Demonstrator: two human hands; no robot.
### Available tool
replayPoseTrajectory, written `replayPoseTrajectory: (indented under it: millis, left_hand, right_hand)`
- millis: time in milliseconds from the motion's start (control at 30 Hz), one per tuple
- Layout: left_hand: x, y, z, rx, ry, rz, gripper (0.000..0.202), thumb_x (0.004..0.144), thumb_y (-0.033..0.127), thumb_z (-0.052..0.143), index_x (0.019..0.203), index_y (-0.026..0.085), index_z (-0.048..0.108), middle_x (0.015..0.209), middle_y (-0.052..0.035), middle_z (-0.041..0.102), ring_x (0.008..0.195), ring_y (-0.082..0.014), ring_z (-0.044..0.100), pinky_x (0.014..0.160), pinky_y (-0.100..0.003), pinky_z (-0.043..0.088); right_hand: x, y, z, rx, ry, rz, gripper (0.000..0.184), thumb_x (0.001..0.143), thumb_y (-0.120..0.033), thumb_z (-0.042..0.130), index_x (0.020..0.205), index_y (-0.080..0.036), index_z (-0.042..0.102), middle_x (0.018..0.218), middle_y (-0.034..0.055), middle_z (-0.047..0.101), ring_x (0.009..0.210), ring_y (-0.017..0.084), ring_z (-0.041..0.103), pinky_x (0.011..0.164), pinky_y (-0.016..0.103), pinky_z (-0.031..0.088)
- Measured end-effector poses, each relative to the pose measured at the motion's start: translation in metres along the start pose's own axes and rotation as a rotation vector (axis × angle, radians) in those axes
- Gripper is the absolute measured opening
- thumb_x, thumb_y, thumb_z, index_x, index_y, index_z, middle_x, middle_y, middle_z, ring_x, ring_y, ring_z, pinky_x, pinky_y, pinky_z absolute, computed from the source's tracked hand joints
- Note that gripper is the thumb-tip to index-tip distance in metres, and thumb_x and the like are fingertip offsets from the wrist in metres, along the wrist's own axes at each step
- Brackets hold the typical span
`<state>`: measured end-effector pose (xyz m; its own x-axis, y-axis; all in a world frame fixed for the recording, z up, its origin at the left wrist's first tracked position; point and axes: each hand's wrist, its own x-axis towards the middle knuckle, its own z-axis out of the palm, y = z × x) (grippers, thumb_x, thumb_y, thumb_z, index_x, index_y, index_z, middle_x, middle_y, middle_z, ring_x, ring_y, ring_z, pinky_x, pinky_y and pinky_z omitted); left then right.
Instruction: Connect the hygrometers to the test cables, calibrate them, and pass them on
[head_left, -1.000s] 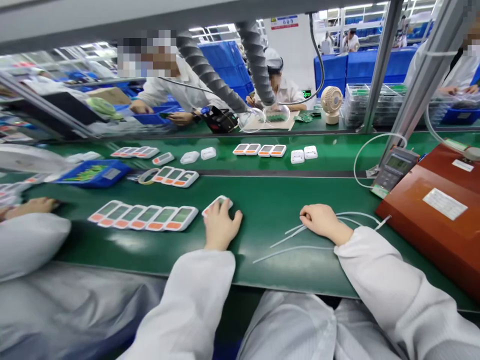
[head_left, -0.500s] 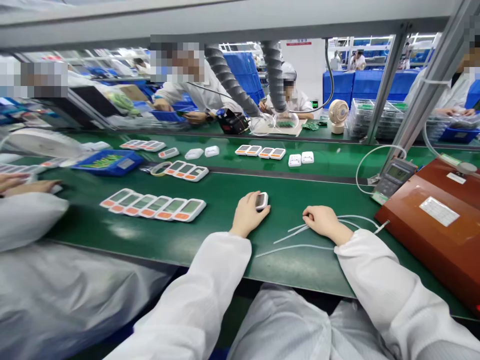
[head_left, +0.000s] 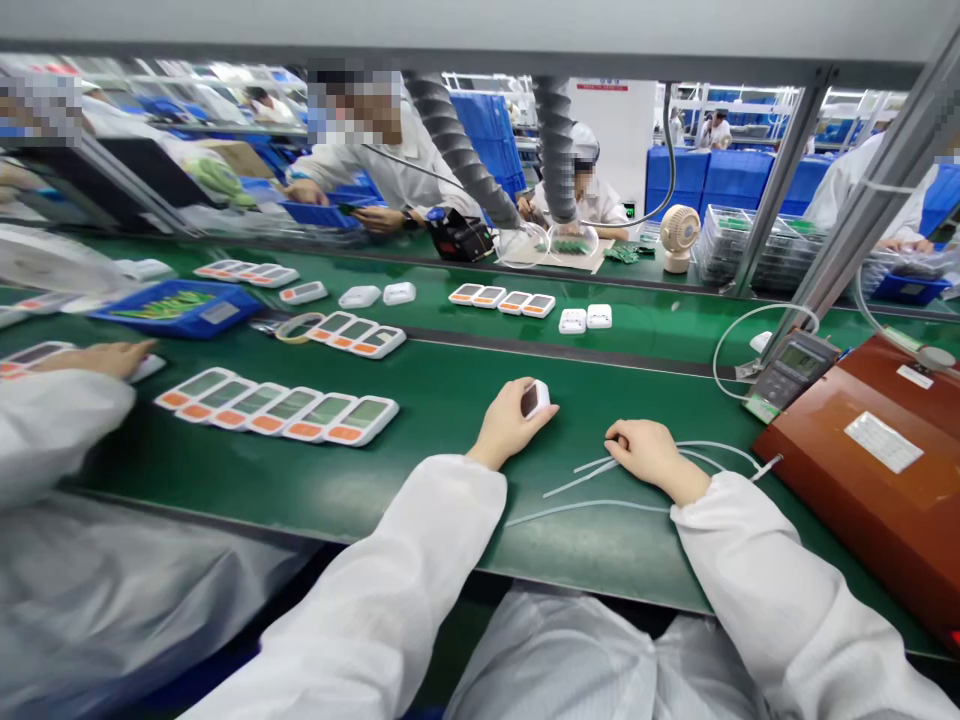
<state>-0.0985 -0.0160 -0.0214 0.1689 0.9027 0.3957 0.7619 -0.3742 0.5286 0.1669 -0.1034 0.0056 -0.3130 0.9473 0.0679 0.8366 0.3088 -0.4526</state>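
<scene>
The brown box [head_left: 855, 500] sits where its thin tubes [head_left: 581, 479] can trail leftward under the right hand. Well left of the box, a row of display units [head_left: 291, 407] lies flat, apparently lined up for easy reach. Just left of the box, the right hand [head_left: 641, 450] rests loosely curled; I can't make out whether it grips a tube. Farther left of the box, the left hand [head_left: 510, 422], thumb extended, holds a single unit [head_left: 537, 399] by its edges.

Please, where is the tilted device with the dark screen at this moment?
In the head view, the device is right of centre, held by the left hand, between the six-device row and the right hand.
</scene>
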Motion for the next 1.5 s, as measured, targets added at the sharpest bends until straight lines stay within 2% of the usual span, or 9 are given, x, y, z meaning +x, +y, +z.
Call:
replayPoseTrajectory:
  millis: [333,500,633,767,900,1067,1267,1367,1500]
  left_hand:
    - [0.020,0.016,0.013,-0.120,-0.026,-0.092,0.067,0.078,0.062,0.058,0.125,0.015,0.058,0.116,-0.0120,0.070,0.099,-0.0263,0.067,0.095,-0.040,0.052]
    - [0.055,0.053,0.034,-0.171,-0.092,-0.148,0.061,0.084,0.064,0.053,0.123,0.017,0.059,0.105,-0.0105,0.072,0.095,-0.0266,0.068,0.090,-0.038,0.052]
    - [0.072,0.086,0.040,-0.063,-0.285,-0.313,0.060,0.083,0.073,0.055,0.104,0.018,0.065,0.089,-0.0115,0.072,0.092,-0.0330,0.068,0.088,-0.045,0.050]
    - [0.055,0.107,0.045,-0.583,-0.375,-0.322,0.055,0.082,0.066,0.062,0.114,0.020,0.061,0.083,-0.0045,0.068,0.079,-0.0234,0.068,0.074,-0.037,0.055]
    - [0.033,0.123,0.049,-1.151,-0.522,-0.477,0.058,0.080,0.061,0.068,0.117,0.018,0.057,0.083,-0.0039,0.068,0.069,-0.0179,0.068,0.061,-0.030,0.056]
    - [0.028,0.133,0.055,-1.333,-0.686,-0.617,0.054,0.087,0.059,0.063,0.118,0.015,0.057,0.076,-0.0066,0.069,0.061,-0.0198,0.070,0.057,-0.030,0.056]
    - [0.029,0.130,0.060,-1.383,-0.698,-0.657,0.056,0.092,0.060,0.056,0.126,0.015,0.053,0.078,-0.0083,0.070,0.064,-0.0220,0.072,0.063,-0.035,0.059]
    - [0.026,0.130,0.060,-1.389,-0.772,-0.649,0.055,0.094,0.057,0.054,0.130,0.016,0.051,0.081,-0.0089,0.071,0.068,-0.0238,0.073,0.067,-0.037,0.059]
    - [0.020,0.132,0.060,-1.396,-0.915,-0.606,0.053,0.092,0.052,0.059,0.130,0.017,0.053,0.086,-0.0099,0.071,0.074,-0.0256,0.075,0.069,-0.039,0.059]
  right_hand:
    - [-0.002,-0.007,-0.005,0.009,-0.040,0.007,0.013,0.097,-0.024,0.062,0.104,-0.022,0.073,0.087,0.0003,0.074,0.088,0.018,0.067,0.075,0.026,0.043]
    - [-0.004,-0.010,-0.020,-0.006,-0.080,-0.016,0.016,0.099,-0.026,0.061,0.109,-0.020,0.072,0.095,0.0031,0.074,0.092,0.019,0.066,0.078,0.027,0.045]
    - [-0.018,0.011,-0.054,-0.049,-0.074,-0.002,0.021,0.095,-0.018,0.060,0.112,-0.020,0.071,0.110,0.0063,0.072,0.103,0.021,0.064,0.088,0.030,0.045]
    - [-0.034,0.040,-0.077,-0.075,-0.195,0.117,0.033,0.079,-0.008,0.068,0.110,-0.021,0.071,0.108,0.0053,0.072,0.100,0.022,0.064,0.084,0.029,0.045]
    - [-0.036,0.049,-0.073,-0.070,-0.254,0.168,0.033,0.086,-0.005,0.058,0.112,-0.021,0.070,0.098,0.0041,0.071,0.085,0.019,0.064,0.073,0.027,0.044]
    - [-0.031,0.044,-0.071,-0.086,-0.022,0.073,0.027,0.089,-0.007,0.051,0.103,-0.017,0.071,0.100,0.0076,0.065,0.086,0.019,0.063,0.081,0.029,0.047]
    - [-0.035,0.048,-0.082,-0.068,0.674,0.098,0.016,0.088,-0.013,0.047,0.091,-0.020,0.061,0.092,0.0071,0.063,0.083,0.021,0.063,0.076,0.033,0.052]
    - [-0.038,0.046,-0.086,-0.100,0.917,0.124,0.017,0.091,-0.016,0.048,0.103,-0.020,0.058,0.095,0.0072,0.067,0.082,0.021,0.065,0.072,0.034,0.053]
    - [-0.040,0.043,-0.087,-0.022,1.065,0.078,0.032,0.096,-0.020,0.049,0.128,-0.021,0.051,0.103,0.0081,0.068,0.085,0.021,0.069,0.069,0.034,0.056]
